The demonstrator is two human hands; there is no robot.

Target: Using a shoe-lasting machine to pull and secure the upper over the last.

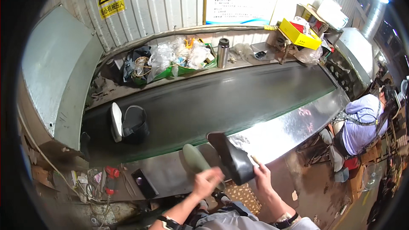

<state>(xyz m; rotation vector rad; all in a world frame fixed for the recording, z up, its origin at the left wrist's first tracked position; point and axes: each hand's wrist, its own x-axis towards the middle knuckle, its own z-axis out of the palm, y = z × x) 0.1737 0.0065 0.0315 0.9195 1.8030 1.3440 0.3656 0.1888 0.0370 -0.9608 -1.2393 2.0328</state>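
Observation:
My right hand (263,176) grips a black leather shoe upper (238,162) by its near end, thumb along its edge. The upper is tilted over the metal ledge, and a dark brown face shows at its far end. Left of it, a pale green shoe last (195,158) has its rounded end over the ledge. My left hand (208,182), slightly blurred, is closed at the near end of the last. Its fingers cover that part, so whether they grip the last or something small is hidden.
A dark conveyor belt (191,98) carries a black boot (135,123) with a white sole on the left. A phone (144,183) and a red-handled tool (111,172) lie on the ledge. Behind stand a steel flask (223,53) and a yellow box (299,35). A person (364,121) sits right.

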